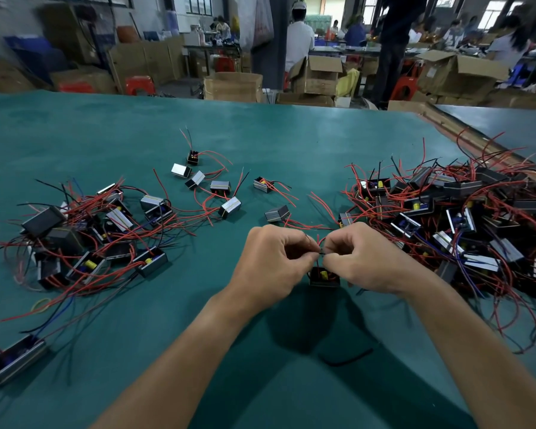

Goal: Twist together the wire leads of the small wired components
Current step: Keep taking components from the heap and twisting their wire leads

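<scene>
Left hand [271,258] and right hand [361,258] meet fingertip to fingertip, each pinching the wire leads [321,249] between them. The small black component [324,276] hangs just below both hands, above the green bench [167,320].

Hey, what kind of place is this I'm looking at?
Likely an electronics assembly workshop: piles of wired components on a green table, open cardboard boxes behind it, and workers further back.
</scene>
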